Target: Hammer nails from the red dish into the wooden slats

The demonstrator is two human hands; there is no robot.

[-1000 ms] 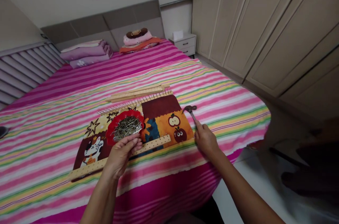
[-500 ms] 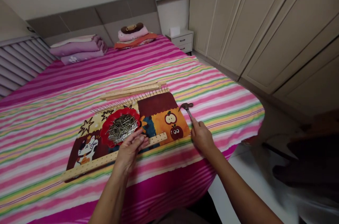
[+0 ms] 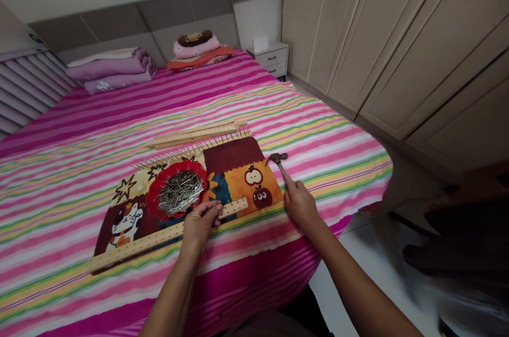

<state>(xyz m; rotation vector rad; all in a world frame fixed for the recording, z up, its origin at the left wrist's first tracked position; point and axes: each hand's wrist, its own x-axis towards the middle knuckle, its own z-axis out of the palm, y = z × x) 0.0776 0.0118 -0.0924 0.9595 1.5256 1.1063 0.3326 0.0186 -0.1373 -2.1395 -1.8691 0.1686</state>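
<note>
Head view: The left hand (image 3: 199, 223) has been shifted rightward along the dotted wooden strip (image 3: 139, 244), away from the red bowl (image 3: 153, 196) of nails (image 3: 181, 192). Its thumb and fingers are brought narrowly together; whether a nail is pinched there cannot be told. The strip is laid along the near edge of the patterned mat (image 3: 228, 152), its left end at the near-left corner. The hammer (image 3: 278, 158) is gripped by the right hand (image 3: 301, 203), its head held at the mat's right edge, as before. At the far edge, a nail-studded strip (image 3: 222, 141) is positioned. By judgement, attention has been transferred from the nail supply to the near strip; no hammer blow is being delivered.
</note>
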